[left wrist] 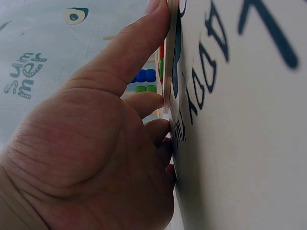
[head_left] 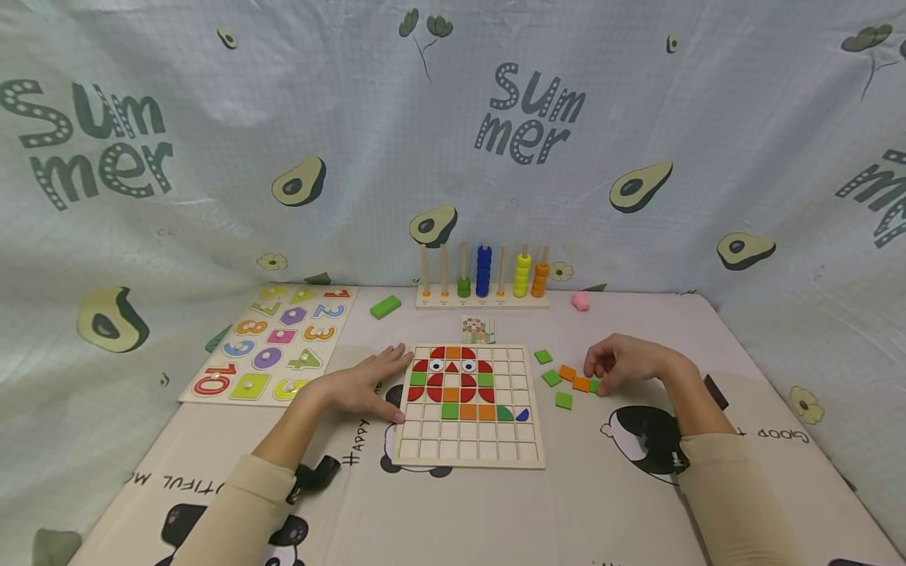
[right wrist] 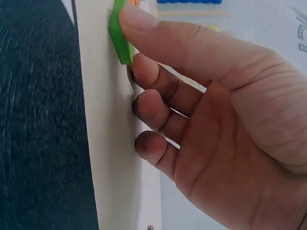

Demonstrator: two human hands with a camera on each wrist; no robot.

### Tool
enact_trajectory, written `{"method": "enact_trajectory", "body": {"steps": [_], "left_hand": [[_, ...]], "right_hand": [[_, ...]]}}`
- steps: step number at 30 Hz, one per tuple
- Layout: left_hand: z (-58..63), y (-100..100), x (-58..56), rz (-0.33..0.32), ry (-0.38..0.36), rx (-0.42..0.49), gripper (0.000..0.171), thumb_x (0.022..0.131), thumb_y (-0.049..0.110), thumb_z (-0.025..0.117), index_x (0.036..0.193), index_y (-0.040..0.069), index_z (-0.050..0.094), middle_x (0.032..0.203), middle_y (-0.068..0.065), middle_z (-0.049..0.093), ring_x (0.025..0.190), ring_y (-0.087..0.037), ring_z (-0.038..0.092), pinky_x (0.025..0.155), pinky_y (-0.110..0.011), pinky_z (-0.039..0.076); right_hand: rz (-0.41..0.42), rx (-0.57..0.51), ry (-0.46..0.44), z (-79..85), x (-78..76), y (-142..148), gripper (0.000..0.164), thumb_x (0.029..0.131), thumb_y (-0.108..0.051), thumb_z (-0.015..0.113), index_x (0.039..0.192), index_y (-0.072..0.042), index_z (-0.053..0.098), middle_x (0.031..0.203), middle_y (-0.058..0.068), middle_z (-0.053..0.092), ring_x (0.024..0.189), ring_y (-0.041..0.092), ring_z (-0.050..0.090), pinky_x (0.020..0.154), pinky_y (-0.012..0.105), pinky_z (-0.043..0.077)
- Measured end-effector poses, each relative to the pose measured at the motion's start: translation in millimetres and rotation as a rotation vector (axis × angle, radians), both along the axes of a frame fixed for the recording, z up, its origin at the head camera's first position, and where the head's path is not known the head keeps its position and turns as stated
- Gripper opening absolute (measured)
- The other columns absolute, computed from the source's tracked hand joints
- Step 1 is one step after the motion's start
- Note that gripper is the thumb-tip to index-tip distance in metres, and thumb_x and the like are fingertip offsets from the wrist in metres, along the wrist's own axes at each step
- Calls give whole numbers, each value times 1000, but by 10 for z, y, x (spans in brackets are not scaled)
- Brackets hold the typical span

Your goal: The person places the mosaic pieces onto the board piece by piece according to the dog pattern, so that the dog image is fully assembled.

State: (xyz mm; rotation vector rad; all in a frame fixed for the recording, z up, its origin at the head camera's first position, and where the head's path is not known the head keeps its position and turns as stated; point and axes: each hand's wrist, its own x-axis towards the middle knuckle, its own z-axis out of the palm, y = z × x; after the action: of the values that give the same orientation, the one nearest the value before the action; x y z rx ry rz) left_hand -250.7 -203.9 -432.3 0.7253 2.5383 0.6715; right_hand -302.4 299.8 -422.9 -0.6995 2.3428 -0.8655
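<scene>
A wooden grid board (head_left: 469,453) lies mid-table, partly filled with red, orange, green and blue pieces and two eye pieces. My left hand (head_left: 361,385) rests on the table with its thumb and fingers spread along the board's left edge; in the left wrist view the thumb (left wrist: 139,45) touches that edge. To the right of the board, my right hand (head_left: 630,363) pinches a green square tile (right wrist: 120,36), its other fingers curled above the table. That tile sits beside an orange tile (head_left: 580,384). Other loose green tiles (head_left: 563,400) and another orange one (head_left: 568,373) lie nearby.
A picture card (head_left: 478,329) lies just behind the board. Farther back stand a bead-peg counter (head_left: 483,299), a green block (head_left: 385,306) and a small pink object (head_left: 580,301). A number-and-shape puzzle board (head_left: 272,377) lies at the left.
</scene>
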Motion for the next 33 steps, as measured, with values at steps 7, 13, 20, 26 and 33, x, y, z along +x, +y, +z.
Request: {"method": "enact_trajectory", "body": {"steps": [7,13,20,26,33], "left_hand": [[16,-3,7,-3,6,5,107,73,59,75,155,25,16,162,-3,1,148,-30,-3,117,-54,3],[16,-10,6,-1,2,-1,107,73,59,74,155,25,16,162,-3,0,148,-30,-4,117,-54,3],[16,0,5,-4,3,-8,107,72,60,74,155,26,15,162,-1,0,148,-29,-3,117,-53,4],[12,0,8,2,-2,-11,108,72,60,75,155,27,15,162,-1,0,148,-28,-4,117,-52,4],[20,0,5,14,-3,-18,108,71,62,74,155,29,15,162,2,0,148,-26,-4,118,-51,4]], "right_hand": [[-26,3,55,4,-31,25,23,74,-11,81,92,-8,67,82,6,58,78,22,51,67,27,43],[-70,-16,111,37,-44,6,19,78,-8,77,92,-6,64,82,8,59,76,23,53,65,28,45],[-147,-168,211,159,-41,-245,10,87,-6,68,97,-4,64,86,11,64,72,25,62,65,31,55],[-9,-257,204,245,45,-739,19,85,-9,72,103,-10,67,95,6,67,76,22,65,69,31,57],[131,-270,158,272,326,-1453,22,82,-13,76,102,-9,68,88,2,67,74,17,63,69,27,56]]}}
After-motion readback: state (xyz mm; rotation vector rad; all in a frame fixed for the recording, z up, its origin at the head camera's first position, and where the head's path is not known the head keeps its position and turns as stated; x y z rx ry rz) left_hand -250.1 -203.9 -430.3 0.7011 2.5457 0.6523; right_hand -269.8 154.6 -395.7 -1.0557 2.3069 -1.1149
